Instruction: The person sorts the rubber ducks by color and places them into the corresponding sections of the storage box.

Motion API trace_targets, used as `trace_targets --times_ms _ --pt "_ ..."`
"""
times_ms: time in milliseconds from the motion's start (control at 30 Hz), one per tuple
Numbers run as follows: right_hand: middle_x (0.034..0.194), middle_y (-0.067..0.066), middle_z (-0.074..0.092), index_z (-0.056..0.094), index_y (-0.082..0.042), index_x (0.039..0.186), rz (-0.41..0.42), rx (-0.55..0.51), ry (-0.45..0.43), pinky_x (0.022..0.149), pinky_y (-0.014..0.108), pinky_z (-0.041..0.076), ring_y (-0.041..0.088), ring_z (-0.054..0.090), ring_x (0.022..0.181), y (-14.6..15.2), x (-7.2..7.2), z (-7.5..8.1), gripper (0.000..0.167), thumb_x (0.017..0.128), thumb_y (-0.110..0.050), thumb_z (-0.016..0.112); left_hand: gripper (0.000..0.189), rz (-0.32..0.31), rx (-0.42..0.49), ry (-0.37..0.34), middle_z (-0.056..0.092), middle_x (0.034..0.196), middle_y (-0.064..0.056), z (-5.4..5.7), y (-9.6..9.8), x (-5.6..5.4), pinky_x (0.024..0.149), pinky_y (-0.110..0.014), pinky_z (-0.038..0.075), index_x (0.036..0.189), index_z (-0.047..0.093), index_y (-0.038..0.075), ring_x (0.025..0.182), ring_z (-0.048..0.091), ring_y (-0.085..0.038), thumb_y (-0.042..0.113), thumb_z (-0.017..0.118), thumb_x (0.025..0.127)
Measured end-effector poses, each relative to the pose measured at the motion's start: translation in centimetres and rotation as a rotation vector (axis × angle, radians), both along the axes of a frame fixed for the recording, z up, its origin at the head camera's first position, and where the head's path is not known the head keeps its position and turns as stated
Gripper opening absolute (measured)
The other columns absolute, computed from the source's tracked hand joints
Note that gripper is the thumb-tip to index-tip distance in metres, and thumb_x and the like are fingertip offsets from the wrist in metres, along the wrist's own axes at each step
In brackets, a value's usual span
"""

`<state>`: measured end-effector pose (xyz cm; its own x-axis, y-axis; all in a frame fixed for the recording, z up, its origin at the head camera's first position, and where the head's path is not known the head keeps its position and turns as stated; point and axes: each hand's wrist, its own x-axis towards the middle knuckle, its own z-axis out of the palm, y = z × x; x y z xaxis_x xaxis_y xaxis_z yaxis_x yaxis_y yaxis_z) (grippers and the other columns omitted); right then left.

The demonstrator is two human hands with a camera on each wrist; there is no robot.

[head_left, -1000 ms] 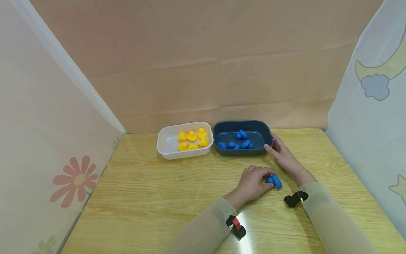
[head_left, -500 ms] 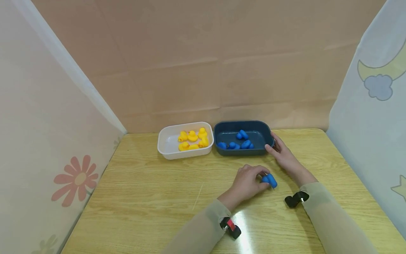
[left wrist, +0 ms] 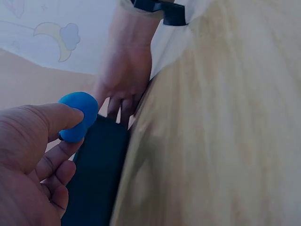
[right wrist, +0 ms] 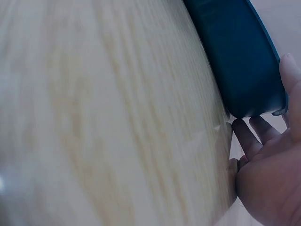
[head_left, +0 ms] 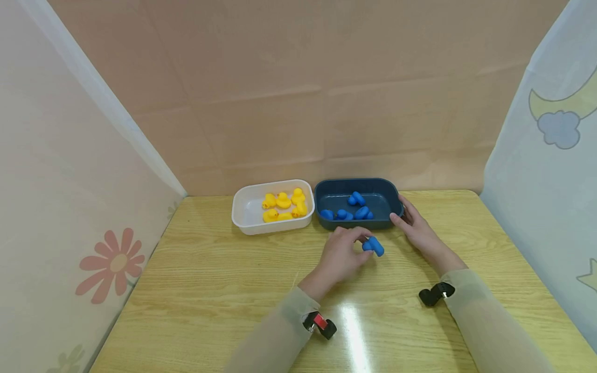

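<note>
My left hand (head_left: 340, 255) pinches a small blue rubber duck (head_left: 375, 247) between thumb and fingertips, just in front of the dark blue tray (head_left: 352, 225). The left wrist view shows the same duck (left wrist: 79, 104) held at the thumb tip, overlapping the dark tray (left wrist: 101, 165). At the tray's right end, my right hand (head_left: 422, 238) grips the corner, thumb at the front rim and fingers round the end wall. Seen from the right wrist, the fingertips touch the tray's end wall (right wrist: 244, 70). Several blue ducks (head_left: 361, 213) lie inside.
A white tray (head_left: 261, 229) holding several yellow rubber ducks (head_left: 283, 200) stands directly left of the dark tray. Both sit at the back of the wooden table (head_left: 219, 290), near the brown paper backdrop (head_left: 280, 129). Printed cloth panels (head_left: 536, 171) flank the sides.
My left hand has drawn the blue duck leftward and toward the dark tray, raising it from the table. My right hand stays at the tray's right end.
</note>
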<state>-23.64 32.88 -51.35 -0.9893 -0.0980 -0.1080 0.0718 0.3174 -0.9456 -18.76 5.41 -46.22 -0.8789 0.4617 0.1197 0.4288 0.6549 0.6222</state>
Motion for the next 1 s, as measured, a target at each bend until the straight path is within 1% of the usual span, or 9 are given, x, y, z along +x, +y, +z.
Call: trace_targets --times_ms 133,300,400,567,667,833,1000 --pt "0.184 0.015 -0.002 -0.005 -0.027 0.179 0.001 0.002 0.003 0.131 0.067 0.011 0.046 0.003 0.167 0.1 0.0 0.0 0.091 0.116 -0.045 0.057 0.034 0.024 -0.012 0.056 0.079 0.123 0.015 0.8 -1.1 -0.9 0.102 -0.038 0.044 0.134 0.076 0.025 0.118 0.059 -0.018 0.034 0.083 0.102" --pt "0.184 0.015 -0.001 -0.005 -0.030 0.179 0.009 0.022 0.008 0.131 0.067 0.013 0.047 0.005 0.167 0.0 0.4 0.4 0.089 0.116 -0.044 0.057 0.036 0.047 -0.003 0.114 0.080 0.125 0.009 1.8 -2.3 -2.3 0.099 -0.040 0.044 0.134 0.075 0.021 0.118 0.061 -0.022 0.031 0.085 0.101" --pt "0.184 0.015 -0.002 -0.005 -0.030 0.179 0.009 0.026 0.007 0.131 0.067 0.013 0.047 0.005 0.167 0.1 0.5 0.5 0.089 0.116 -0.043 0.057 0.036 0.062 0.015 0.131 0.080 0.123 0.006 2.5 -2.8 -3.3 0.098 -0.040 0.043 0.134 0.075 0.019 0.115 0.060 -0.022 0.029 0.086 0.100" --pt "0.184 0.014 -0.002 -0.004 -0.030 0.179 0.008 0.018 0.009 0.131 0.066 0.013 0.047 0.005 0.167 0.1 0.5 0.5 0.088 0.116 -0.041 0.058 0.038 0.092 0.006 0.126 0.080 0.124 0.006 3.3 -3.4 -4.6 0.097 -0.039 0.043 0.136 0.075 0.019 0.112 0.059 -0.021 0.031 0.085 0.101" --pt "0.184 0.015 -0.003 -0.004 -0.029 0.179 0.011 0.014 0.013 0.131 0.066 0.012 0.047 0.004 0.167 0.1 0.4 0.5 0.088 0.117 -0.039 0.057 0.039 0.126 -0.015 0.122 0.079 0.124 0.007 3.4 -3.6 -5.3 0.096 -0.039 0.044 0.138 0.074 0.020 0.112 0.059 -0.020 0.033 0.083 0.102" --pt "0.184 0.014 -0.003 -0.004 -0.029 0.179 0.007 0.020 0.009 0.131 0.065 0.011 0.046 0.003 0.167 0.2 0.3 0.3 0.087 0.117 -0.039 0.057 0.041 0.191 -0.015 0.108 0.078 0.126 0.004 3.4 -3.7 -6.4 0.097 -0.041 0.043 0.140 0.073 0.020 0.112 0.057 -0.022 0.032 0.083 0.102" --pt "0.184 0.014 -0.004 -0.005 -0.030 0.178 0.005 0.018 0.000 0.131 0.066 0.010 0.047 0.002 0.167 0.2 0.3 0.2 0.088 0.117 -0.039 0.057 0.041 0.237 -0.039 0.116 0.078 0.123 0.004 3.2 -3.7 -7.2 0.098 -0.042 0.043 0.140 0.073 0.020 0.113 0.058 -0.022 0.034 0.083 0.103"
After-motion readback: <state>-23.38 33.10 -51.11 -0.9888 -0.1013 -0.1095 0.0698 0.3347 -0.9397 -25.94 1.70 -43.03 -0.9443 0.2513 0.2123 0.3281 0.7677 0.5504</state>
